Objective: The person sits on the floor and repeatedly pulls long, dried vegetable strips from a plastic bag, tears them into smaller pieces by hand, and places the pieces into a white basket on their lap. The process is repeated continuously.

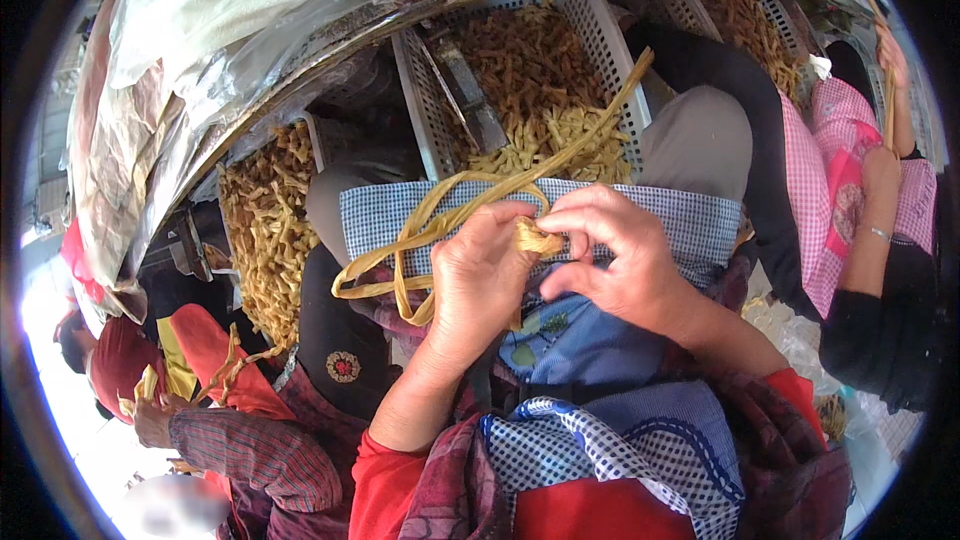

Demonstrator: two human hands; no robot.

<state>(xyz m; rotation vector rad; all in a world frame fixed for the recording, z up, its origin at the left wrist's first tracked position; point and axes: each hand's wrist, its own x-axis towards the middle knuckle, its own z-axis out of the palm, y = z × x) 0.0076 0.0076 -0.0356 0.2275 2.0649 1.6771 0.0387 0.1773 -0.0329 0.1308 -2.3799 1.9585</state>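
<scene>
Fingertips: those of both hands meet on a small tan knot (pixel 537 238), pinching it from either side above the lap.
Left hand (pixel 480 275): fingers curled shut around the knot end of the strips, thumb side turned toward the right hand, forearm coming up from the lower edge in a red sleeve.
Right hand (pixel 620 255): thumb and forefinger closed on the same knot, the other fingers bent over it, touching the left hand at the knuckles.
Strips (pixel 450 215): long flat yellowish bands run from the knot, one loop hanging down to the left of the left hand, one long end reaching up and to the right over the basket.
Lap cloth (pixel 690 220): blue and white checked fabric lies just beneath the hands.
Basket (pixel 425 105): white perforated plastic crate beyond the hands, filled with small tied yellow-brown pieces; a metal blade lies in it.
Second heap (pixel 265 230): more tied pieces in a container to the left.
Neighbour on the right (pixel 865 200): a person in pink checked clothing holds up a strip.
Neighbour on the lower left (pixel 255 445): a plaid sleeve and a hand with strips.
</scene>
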